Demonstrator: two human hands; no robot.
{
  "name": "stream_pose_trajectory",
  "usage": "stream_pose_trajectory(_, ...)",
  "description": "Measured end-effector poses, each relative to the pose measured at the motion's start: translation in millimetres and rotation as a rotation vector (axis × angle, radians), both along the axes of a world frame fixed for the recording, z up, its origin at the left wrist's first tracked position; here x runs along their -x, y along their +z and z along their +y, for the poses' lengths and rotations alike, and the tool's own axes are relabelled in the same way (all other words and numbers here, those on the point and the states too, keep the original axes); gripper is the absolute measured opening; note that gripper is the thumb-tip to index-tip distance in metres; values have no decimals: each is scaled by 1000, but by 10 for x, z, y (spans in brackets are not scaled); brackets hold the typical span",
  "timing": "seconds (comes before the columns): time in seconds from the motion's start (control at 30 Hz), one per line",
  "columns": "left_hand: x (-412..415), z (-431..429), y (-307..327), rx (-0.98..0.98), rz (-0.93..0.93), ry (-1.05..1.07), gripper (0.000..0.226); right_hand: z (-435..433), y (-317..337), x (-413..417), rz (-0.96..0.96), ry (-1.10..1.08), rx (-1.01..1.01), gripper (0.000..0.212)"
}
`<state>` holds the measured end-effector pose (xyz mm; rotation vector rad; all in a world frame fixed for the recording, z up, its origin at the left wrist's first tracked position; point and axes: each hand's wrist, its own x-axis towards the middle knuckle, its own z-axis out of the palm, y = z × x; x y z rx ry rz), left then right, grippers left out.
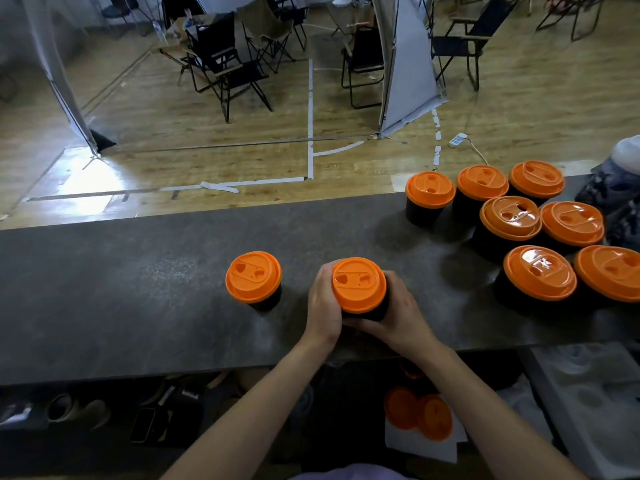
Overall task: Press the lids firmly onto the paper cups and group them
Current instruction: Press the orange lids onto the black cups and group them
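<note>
A black paper cup with an orange lid (359, 285) stands on the grey counter (138, 278) near its front edge. My left hand (323, 306) wraps its left side and my right hand (398, 315) wraps its right side and base. A second lidded cup (253, 277) stands alone just to the left, untouched. At the right end of the counter several lidded cups (540, 277) are crowded together in a group, the nearest one about a hand's width from my right hand.
Loose orange lids (419, 414) lie on a white sheet below the counter. A patterned bag (613, 188) sits at the far right edge. Beyond the counter is wooden floor with folding chairs (228, 67) and a white panel (405, 64).
</note>
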<state>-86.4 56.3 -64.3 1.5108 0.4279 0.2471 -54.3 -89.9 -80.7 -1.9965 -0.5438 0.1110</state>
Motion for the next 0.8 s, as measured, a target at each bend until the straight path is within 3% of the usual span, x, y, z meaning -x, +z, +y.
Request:
stream_pose_trajectory(0.3,-48,4,186,128,118,-50,56,-54,92,-43,116,-12,10,63)
stream_pose_trajectory(0.4,-102,71,413,277,157,-141,73,-39,347,-44,372,-45,-179,45)
stream_pose_trajectory(0.5,-164,184,621,247,25,-184,72,41,749,26,618,-33,-415,26)
stream_pose_trajectory(0.6,-126,229,825,246,-70,-267,65,115,1088,155,744,-7,-567,45)
stream_pose_trajectory(0.7,-48,228,1090,225,-92,-259,44,117,1362,267,843,-3,-645,57)
stream_pose_trajectory(0.8,80,212,1321,249,-92,-275,49,93,1605,409,877,53,-697,59)
